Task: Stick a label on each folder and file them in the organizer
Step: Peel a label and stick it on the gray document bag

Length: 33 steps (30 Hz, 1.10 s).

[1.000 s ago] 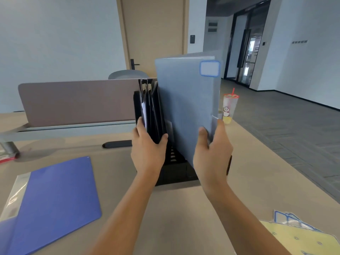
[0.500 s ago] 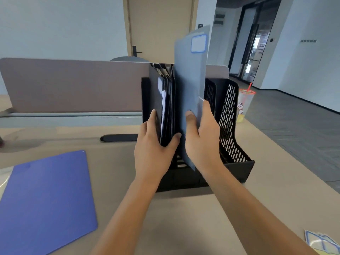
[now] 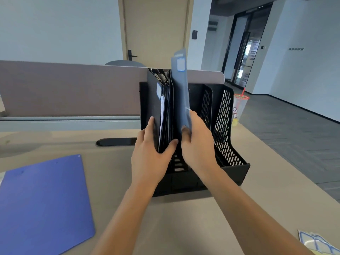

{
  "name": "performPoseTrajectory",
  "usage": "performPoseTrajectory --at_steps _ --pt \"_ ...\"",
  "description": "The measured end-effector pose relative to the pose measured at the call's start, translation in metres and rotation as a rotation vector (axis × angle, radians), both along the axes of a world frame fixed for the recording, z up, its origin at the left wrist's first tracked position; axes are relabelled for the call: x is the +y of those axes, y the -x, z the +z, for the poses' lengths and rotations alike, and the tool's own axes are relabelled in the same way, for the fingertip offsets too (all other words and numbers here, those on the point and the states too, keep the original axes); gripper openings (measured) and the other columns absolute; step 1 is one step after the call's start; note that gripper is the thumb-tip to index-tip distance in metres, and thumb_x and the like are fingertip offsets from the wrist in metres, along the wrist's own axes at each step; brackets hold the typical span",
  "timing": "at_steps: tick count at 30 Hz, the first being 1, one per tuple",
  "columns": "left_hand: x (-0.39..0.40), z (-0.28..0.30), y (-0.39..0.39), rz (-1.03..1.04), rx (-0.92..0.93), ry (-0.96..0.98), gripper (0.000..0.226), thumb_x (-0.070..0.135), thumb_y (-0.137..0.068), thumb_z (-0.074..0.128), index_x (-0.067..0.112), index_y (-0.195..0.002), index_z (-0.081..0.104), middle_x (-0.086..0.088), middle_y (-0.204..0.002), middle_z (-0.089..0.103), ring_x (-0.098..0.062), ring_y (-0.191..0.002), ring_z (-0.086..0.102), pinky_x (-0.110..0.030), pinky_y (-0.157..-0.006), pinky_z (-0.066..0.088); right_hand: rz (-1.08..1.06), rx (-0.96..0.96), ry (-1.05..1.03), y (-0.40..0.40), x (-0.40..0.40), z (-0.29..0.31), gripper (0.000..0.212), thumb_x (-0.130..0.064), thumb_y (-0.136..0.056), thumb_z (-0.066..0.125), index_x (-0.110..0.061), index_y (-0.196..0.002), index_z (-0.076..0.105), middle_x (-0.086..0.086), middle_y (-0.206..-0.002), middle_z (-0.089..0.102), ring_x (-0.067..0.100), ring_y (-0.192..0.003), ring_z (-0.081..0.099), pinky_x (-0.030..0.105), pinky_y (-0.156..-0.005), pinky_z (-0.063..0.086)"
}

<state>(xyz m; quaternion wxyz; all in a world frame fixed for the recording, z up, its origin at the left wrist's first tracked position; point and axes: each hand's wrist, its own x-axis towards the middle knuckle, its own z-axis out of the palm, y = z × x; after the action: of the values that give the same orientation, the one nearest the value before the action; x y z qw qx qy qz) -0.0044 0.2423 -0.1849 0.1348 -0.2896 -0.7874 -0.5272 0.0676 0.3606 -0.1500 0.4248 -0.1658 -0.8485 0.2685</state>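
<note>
Grey-blue plastic fills the middle of my view: the folder (image 3: 181, 92) stands nearly upright in the black organizer (image 3: 223, 126), its lower part down in the slot just right of the dark folders (image 3: 161, 107) already filed at the left end. A white label (image 3: 180, 64) with a blue border sits near its top corner, blurred.

My right hand (image 3: 197, 142) pinches the folder's near edge, thumb on the left face and fingers curled round the right face. My left hand (image 3: 152, 153) grips the bundle of dark folders, thumb on its right side and fingers laid along its left, keeping them apart from the grey-blue one. One of those dark folders shows a pale label too.

The two slots on the right of the organizer show only their perforated walls. The organizer stands on a beige desk (image 3: 184, 218). A blue folder (image 3: 42, 203) lies flat on the desk to the left, well apart from the organizer. A sheet of labels (image 3: 318, 243) pokes in at the lower right corner. Beyond the organizer stands a plastic drink cup (image 3: 239, 107) with a red straw.
</note>
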Motion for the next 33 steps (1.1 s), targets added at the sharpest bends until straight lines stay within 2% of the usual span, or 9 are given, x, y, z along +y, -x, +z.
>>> performPoseTrajectory --at_steps 3,6,10,13,18,23,26,30,33 --pt "-0.001 0.000 0.001 -0.005 0.000 -0.007 0.091 0.064 -0.085 0.067 0.045 -0.158 0.016 0.014 -0.145 0.044 -0.010 -0.127 0.051 -0.036 -0.100 0.051 0.109 0.034 0.096 0.010 0.006 -0.009 0.050 -0.011 -0.106 0.054 -0.029 -0.152 0.044 -0.003 -0.129 0.067 0.010 -0.116 0.066 0.035 -0.101 0.058" --pt "-0.002 0.000 0.003 -0.013 0.001 -0.016 0.090 0.063 -0.085 0.067 0.046 -0.157 0.017 0.014 -0.145 0.044 -0.009 -0.125 0.052 -0.035 -0.101 0.051 0.214 -0.033 0.145 0.010 0.011 -0.027 0.053 -0.007 -0.105 0.055 -0.034 -0.150 0.048 -0.008 -0.128 0.069 0.008 -0.117 0.067 0.040 -0.102 0.059" --pt "-0.003 0.000 0.004 -0.022 -0.008 -0.023 0.089 0.062 -0.085 0.068 0.047 -0.157 0.018 0.014 -0.145 0.044 -0.010 -0.126 0.052 -0.036 -0.101 0.052 0.228 -0.138 0.123 -0.004 0.014 -0.047 0.060 -0.008 -0.104 0.061 -0.035 -0.155 0.044 -0.010 -0.123 0.066 -0.002 -0.108 0.065 0.021 -0.094 0.056" --pt "-0.003 0.000 0.004 -0.025 -0.012 -0.022 0.090 0.062 -0.084 0.068 0.047 -0.157 0.018 0.013 -0.145 0.045 -0.010 -0.126 0.052 -0.037 -0.101 0.052 0.257 -0.143 0.126 -0.010 0.013 -0.049 0.069 -0.005 -0.103 0.064 -0.046 -0.151 0.038 -0.016 -0.118 0.063 -0.014 -0.106 0.061 0.005 -0.088 0.047" --pt "0.000 0.000 0.005 -0.025 -0.021 -0.014 0.091 0.064 -0.084 0.067 0.045 -0.158 0.017 0.012 -0.143 0.046 -0.008 -0.123 0.051 -0.029 -0.096 0.047 0.298 -0.217 0.109 -0.016 0.013 -0.051 0.072 -0.011 -0.103 0.064 -0.044 -0.160 0.032 -0.019 -0.135 0.063 0.001 -0.126 0.060 0.021 -0.106 0.050" --pt "-0.001 -0.001 0.006 -0.035 -0.021 -0.011 0.092 0.063 -0.084 0.067 0.043 -0.159 0.018 0.012 -0.142 0.046 -0.008 -0.124 0.051 -0.025 -0.093 0.044 0.303 -0.225 0.150 -0.023 0.006 -0.052 0.076 -0.013 -0.105 0.062 -0.050 -0.160 0.024 -0.035 -0.133 0.052 -0.002 -0.129 0.056 0.026 -0.105 0.055" --pt "-0.001 -0.003 0.006 -0.050 -0.017 0.006 0.095 0.066 -0.082 0.067 0.044 -0.159 0.015 0.013 -0.144 0.043 -0.010 -0.126 0.051 -0.027 -0.096 0.045 0.295 -0.220 0.179 -0.025 0.004 -0.052 0.074 -0.007 -0.106 0.057 -0.046 -0.161 0.025 -0.022 -0.135 0.059 -0.001 -0.123 0.060 0.030 -0.107 0.054" --pt "0.000 -0.003 0.007 -0.060 -0.025 0.006 0.096 0.064 -0.083 0.067 0.044 -0.159 0.014 0.013 -0.147 0.041 -0.011 -0.128 0.051 -0.027 -0.097 0.044 0.288 -0.217 0.137 -0.030 0.003 -0.052 0.072 -0.002 -0.106 0.054 -0.042 -0.160 0.028 -0.006 -0.115 0.072 0.010 -0.104 0.070 0.031 -0.096 0.060" --pt "-0.001 -0.002 0.006 -0.068 -0.026 0.005 0.095 0.064 -0.083 0.067 0.044 -0.159 0.015 0.013 -0.147 0.041 -0.008 -0.127 0.049 -0.025 -0.096 0.042 0.268 -0.274 0.107 -0.024 0.004 -0.045 0.079 -0.003 -0.106 0.054 -0.042 -0.163 0.018 -0.005 -0.129 0.070 0.007 -0.108 0.070 0.028 -0.093 0.059"
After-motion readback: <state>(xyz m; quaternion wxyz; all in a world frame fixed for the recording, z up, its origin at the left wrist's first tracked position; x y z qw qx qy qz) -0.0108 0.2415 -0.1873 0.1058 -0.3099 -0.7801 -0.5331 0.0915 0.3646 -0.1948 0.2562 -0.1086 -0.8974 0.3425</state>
